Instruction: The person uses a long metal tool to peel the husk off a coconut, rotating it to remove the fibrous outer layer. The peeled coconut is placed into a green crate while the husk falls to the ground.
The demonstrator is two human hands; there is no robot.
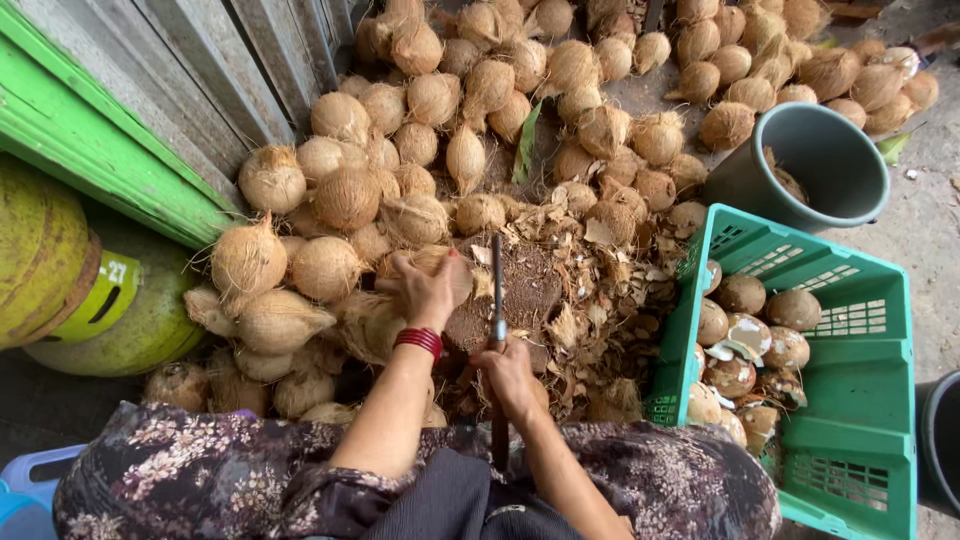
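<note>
Right hand (508, 375) closes its grip on a knife (497, 300) handle; left hand (428, 290) clasps a coconut (440, 262) at centre. Few husked shells fill the crate (850, 440) at 4 o'clock; a large pile (480, 110) waits at 12.

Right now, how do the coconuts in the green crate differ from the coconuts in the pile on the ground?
The coconuts in the green crate look smooth and dark, with white patches; the pile coconuts are pale and hairy. The crate holds few; the pile is many. The left hand touches a pile coconut; the right hand grips a blade.
</note>
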